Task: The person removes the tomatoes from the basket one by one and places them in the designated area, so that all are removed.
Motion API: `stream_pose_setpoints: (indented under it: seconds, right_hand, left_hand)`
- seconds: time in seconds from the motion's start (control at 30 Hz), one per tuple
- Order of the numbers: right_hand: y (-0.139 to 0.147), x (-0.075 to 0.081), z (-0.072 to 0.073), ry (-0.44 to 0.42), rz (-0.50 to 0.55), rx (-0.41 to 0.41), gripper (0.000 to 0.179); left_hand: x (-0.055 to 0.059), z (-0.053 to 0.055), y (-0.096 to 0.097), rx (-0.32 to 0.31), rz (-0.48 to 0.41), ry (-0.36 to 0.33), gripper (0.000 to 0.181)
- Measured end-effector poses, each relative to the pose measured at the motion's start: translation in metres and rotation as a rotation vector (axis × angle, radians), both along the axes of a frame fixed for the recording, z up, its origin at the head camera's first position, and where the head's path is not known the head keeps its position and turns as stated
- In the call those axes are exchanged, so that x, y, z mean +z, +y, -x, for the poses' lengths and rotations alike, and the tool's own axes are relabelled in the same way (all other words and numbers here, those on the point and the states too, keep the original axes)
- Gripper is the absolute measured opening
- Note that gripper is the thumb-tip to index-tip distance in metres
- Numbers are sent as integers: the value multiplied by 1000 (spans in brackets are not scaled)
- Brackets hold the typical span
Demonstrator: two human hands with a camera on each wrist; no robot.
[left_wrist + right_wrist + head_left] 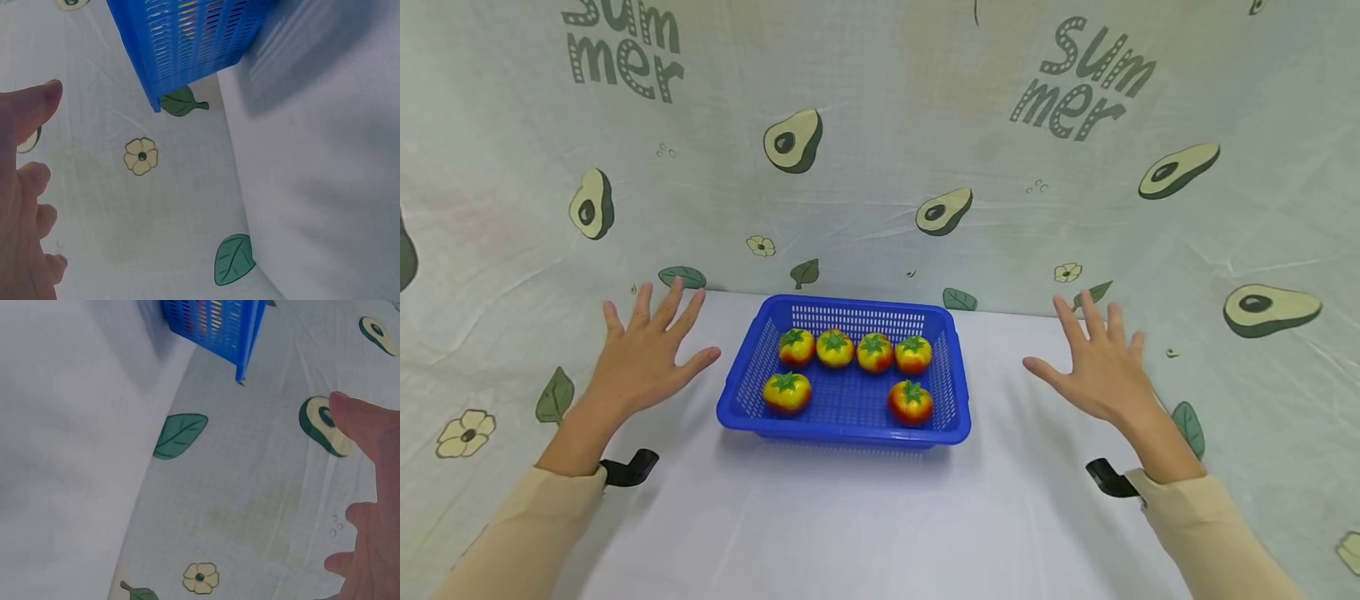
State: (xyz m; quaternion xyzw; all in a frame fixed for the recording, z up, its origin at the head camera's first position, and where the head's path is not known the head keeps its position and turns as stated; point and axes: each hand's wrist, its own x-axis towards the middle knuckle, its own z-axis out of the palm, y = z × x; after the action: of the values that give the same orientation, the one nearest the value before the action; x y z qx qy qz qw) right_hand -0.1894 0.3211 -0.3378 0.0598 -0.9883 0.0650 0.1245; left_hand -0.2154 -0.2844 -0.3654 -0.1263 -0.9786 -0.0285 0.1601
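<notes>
A blue plastic basket (850, 432) with slotted walls stands on the white table, between the two hands. Inside it, several red-and-yellow tomatoes with green tops form a back row, among them a tomato (875, 353) near the middle. In front of that row lie a left tomato (787, 392) and a right tomato (911, 403). To the basket's left my left hand (643, 358) is held up with fingers spread, holding nothing. My right hand (1101, 367) is likewise spread on the right side, apart from the basket. Both wrist views show the basket's outer wall (194, 44) beyond the thumb.
A pale cloth (865, 108) printed with avocados, leaves and flowers hangs behind the table and at its sides. The white tabletop (850, 525) extends in front of the basket. Dark straps, one a black wrist mount (628, 468), show at the sleeve cuffs.
</notes>
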Motion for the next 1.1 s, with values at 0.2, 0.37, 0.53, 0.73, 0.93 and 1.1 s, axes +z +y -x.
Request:
stream_pose_setpoints:
  seconds: [0.2, 0.37, 0.53, 0.73, 0.93, 1.1]
  right_hand:
    - [-12, 5, 5, 20, 11, 11, 110]
    - [-23, 10, 11, 37, 20, 35, 110]
    - [-32, 15, 16, 28, 41, 54, 108]
    - [-44, 19, 24, 25, 29, 71, 107]
    - [-56, 23, 32, 8, 35, 91, 104]
    - [-67, 29, 39, 2, 35, 114, 102]
  left_hand:
    - [-3, 0, 5, -36, -29, -3, 96]
    - [-5, -1, 8, -61, -58, -17, 95]
    - [-6, -1, 11, -78, -97, -37, 95]
    - [-9, -1, 15, -123, -212, -93, 95]
    - [-15, 0, 17, -135, -339, -208, 93]
    - [-23, 1, 17, -164, -432, -263, 91]
